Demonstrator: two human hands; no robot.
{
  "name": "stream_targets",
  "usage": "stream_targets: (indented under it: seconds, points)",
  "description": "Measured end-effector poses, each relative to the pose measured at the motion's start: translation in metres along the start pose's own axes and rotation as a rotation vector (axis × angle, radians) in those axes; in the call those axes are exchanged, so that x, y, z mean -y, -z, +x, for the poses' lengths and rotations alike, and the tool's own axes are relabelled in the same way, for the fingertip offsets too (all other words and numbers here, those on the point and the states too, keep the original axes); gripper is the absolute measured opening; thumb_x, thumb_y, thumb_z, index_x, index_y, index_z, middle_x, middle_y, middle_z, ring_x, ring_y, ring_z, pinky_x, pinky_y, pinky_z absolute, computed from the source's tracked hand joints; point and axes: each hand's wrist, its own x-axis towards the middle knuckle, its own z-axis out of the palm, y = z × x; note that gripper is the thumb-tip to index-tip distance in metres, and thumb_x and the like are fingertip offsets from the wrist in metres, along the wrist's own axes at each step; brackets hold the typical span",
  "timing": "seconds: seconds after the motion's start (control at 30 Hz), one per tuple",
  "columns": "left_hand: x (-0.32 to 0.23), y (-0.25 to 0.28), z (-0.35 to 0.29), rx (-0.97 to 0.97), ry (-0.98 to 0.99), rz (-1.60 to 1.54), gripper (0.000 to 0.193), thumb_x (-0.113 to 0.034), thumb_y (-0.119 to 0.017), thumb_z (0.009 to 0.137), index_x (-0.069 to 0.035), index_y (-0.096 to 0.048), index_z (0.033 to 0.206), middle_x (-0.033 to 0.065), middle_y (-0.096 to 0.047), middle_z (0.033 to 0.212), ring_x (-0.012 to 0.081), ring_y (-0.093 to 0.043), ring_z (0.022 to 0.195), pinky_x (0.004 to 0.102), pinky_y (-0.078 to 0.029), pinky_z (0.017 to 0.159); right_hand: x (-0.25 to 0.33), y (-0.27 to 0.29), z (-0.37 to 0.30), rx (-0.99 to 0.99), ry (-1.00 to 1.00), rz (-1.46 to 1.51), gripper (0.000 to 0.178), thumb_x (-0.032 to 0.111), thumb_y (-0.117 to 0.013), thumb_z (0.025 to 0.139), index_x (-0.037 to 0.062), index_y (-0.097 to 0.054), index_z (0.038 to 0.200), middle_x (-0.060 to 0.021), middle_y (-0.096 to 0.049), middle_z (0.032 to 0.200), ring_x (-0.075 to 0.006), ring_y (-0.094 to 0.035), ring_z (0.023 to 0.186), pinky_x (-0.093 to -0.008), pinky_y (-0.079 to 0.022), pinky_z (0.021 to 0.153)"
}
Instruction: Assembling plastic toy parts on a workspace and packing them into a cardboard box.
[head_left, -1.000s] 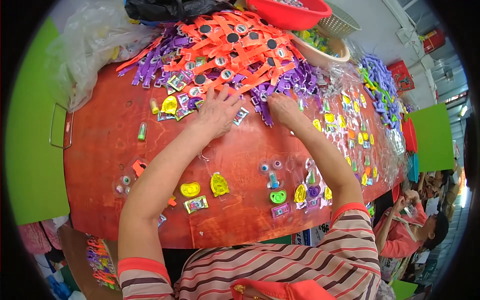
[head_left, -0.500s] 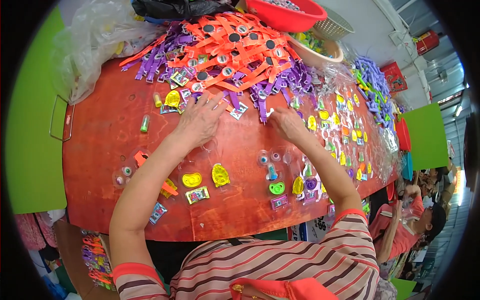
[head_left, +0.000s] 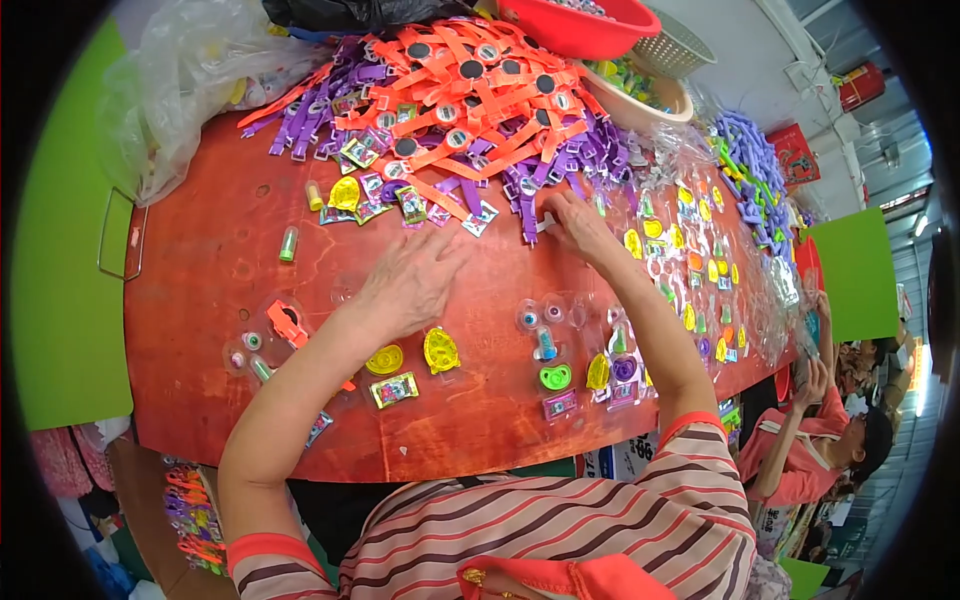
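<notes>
While the left hand [head_left: 418, 280] hangs palm-down over the red bench [head_left: 480, 420], its fingers are loosely spread, with nothing visible in them. Just beyond its fingertips lie a green packet [head_left: 411, 205] and a blue-and-white packet [head_left: 480, 218].

The right hand [head_left: 580, 226] is curled, its fingertips beside the lower end of a purple watch strap [head_left: 528, 205]; whether they grasp anything I cannot tell. That strap hangs from the front edge of a large heap of orange-strapped toy watches [head_left: 455, 110], with purple ones around its fringe.

Left of the packets are a yellow plastic toy [head_left: 344, 193] and a green tube [head_left: 288, 244]. Nearer the person's body lie a yellow pacifier [head_left: 384, 360] and a yellow packet [head_left: 394, 390]. Farther right, a clear blister tray [head_left: 577, 314] carries toy eyeballs [head_left: 527, 320] and a blue tube [head_left: 545, 344].
</notes>
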Motion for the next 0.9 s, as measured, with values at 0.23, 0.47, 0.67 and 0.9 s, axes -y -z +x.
stream_targets:
  seconds: [0.23, 0.47, 0.67, 0.9]
  points:
    - [-0.033, 0.020, -0.026, 0.016, -0.037, -0.054, 0.047, -0.008, -0.058, 0.083, -0.008, -0.051, 0.129, 0.0186, -0.044, 0.138, 0.0376, -0.048, 0.120, 0.0466, -0.040, 0.099, -0.007, 0.002, 0.007, 0.150, -0.079, 0.044, 0.022, 0.016, -0.067, 0.080, 0.0040, -0.055, 0.095, -0.0160, -0.058, 0.091, -0.0364, -0.061, 0.089, -0.0438, -0.049, 0.072]
    - [-0.073, 0.026, -0.051, 0.013, -0.081, -0.166, 0.046, -0.008, -0.062, 0.082, -0.006, -0.053, 0.127, 0.0203, -0.045, 0.136, 0.0373, -0.048, 0.119, 0.0482, -0.040, 0.099, 0.000, 0.004, 0.003, 0.120, -0.079, 0.034, 0.017, 0.012, -0.064, 0.079, 0.0035, -0.055, 0.091, -0.0164, -0.061, 0.089, -0.0366, -0.062, 0.083, -0.0437, -0.049, 0.068]
    - [-0.086, 0.014, -0.067, -0.024, -0.072, -0.230, 0.041, -0.009, -0.062, 0.083, -0.006, -0.055, 0.123, 0.0204, -0.047, 0.132, 0.0363, -0.052, 0.114, 0.0476, -0.042, 0.095, 0.021, 0.010, -0.005, 0.026, -0.209, 0.352, 0.015, 0.007, -0.062, 0.078, 0.0010, -0.056, 0.091, -0.0166, -0.063, 0.087, -0.0347, -0.061, 0.079, -0.0409, -0.050, 0.071]
    - [-0.089, 0.015, -0.081, -0.017, -0.036, -0.268, 0.043, -0.008, -0.061, 0.082, -0.004, -0.055, 0.124, 0.0215, -0.047, 0.133, 0.0367, -0.051, 0.114, 0.0491, -0.042, 0.092, 0.010, 0.002, -0.010, 0.103, -0.132, 0.312, 0.021, 0.009, -0.067, 0.076, 0.0004, -0.058, 0.093, -0.0166, -0.060, 0.087, -0.0335, -0.060, 0.087, -0.0390, -0.049, 0.076]
